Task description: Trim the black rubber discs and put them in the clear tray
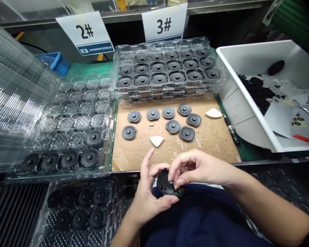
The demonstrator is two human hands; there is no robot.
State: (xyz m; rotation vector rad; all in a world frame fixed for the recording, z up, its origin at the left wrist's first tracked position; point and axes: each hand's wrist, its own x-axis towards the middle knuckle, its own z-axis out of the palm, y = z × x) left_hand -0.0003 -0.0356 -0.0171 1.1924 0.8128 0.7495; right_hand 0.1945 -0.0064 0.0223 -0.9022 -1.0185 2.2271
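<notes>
Near the front edge of the cardboard, my left hand (151, 195) grips a round black plastic disc (164, 183) by its rim, with one finger raised. The disc's underside faces up and shows small dark nubs. My right hand (189, 171) is closed in a pinch over the disc; whatever lies between its fingertips is too small to make out. Several similar black discs (173, 126) with a central stub lie on the cardboard (144, 154) beyond my hands. A white wedge-shaped piece (157, 140) sits just ahead of my left hand, and a second white wedge (213, 113) is farther right.
A stacked clear tray (164, 87) of black discs stands at the back. Left is a partly filled clear tray (74, 121), with another tray (77, 233) below it. On the right, a white bin (247, 103) holds dark scraps and red-handled tool (307, 138). A black pen-like tool (231, 130) lies beside it.
</notes>
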